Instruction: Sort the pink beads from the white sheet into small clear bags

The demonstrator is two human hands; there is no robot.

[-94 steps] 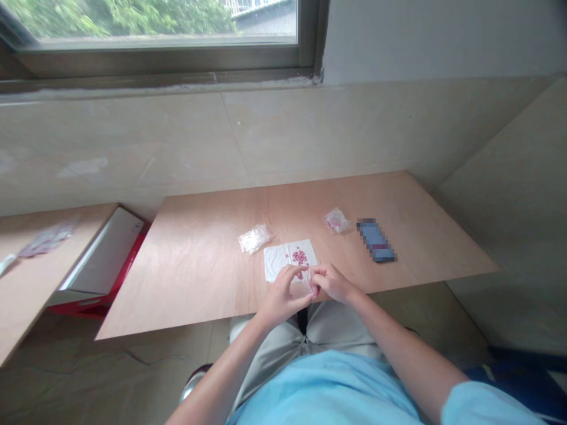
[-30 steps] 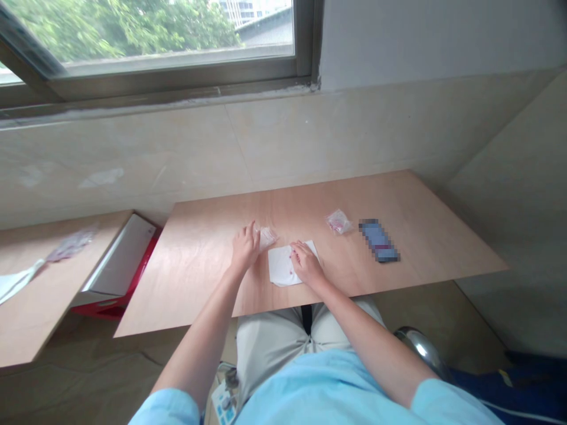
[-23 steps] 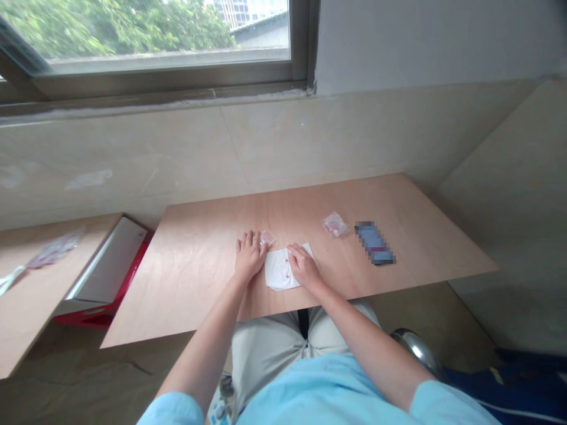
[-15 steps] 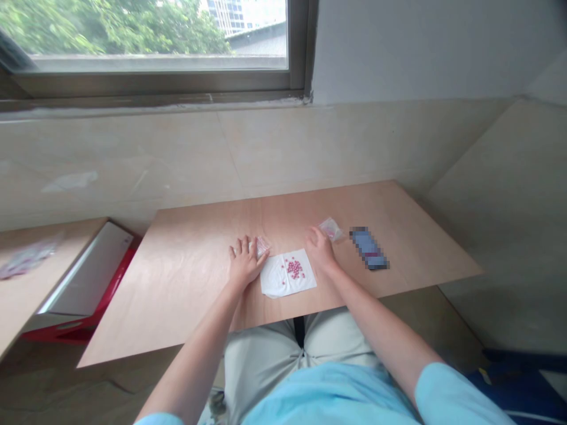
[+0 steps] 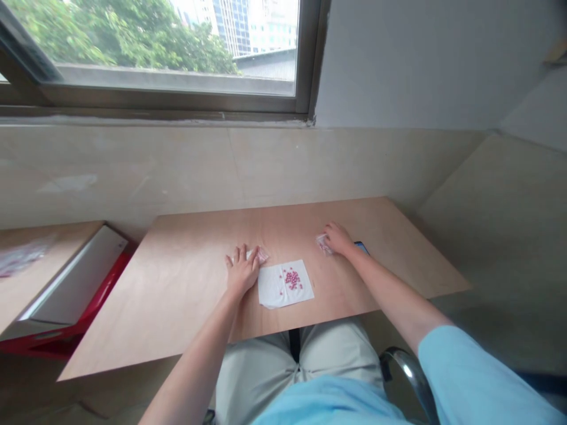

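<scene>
Left hand (image 5: 242, 273): grip open, fingers spread on the desk (image 5: 186, 307), touching a clear plastic bag (image 5: 262, 255).
Middle: white tissue (image 5: 283, 291) lying on the desk, pink beads (image 5: 292, 280) clustered on it.
Right hand (image 5: 337, 238): grip half-curled, touching a small plastic bag (image 5: 323, 243); cannot tell whether it holds it.

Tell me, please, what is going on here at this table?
A seated person is at a wooden table, using both bare hands. The left hand lies on the table with its fingers spread, touching a small clear plastic bag. The right hand is over a second small plastic bag. Between the hands lies a white tissue with a small heap of pink beads. A phone is mostly hidden behind the right arm.
</scene>
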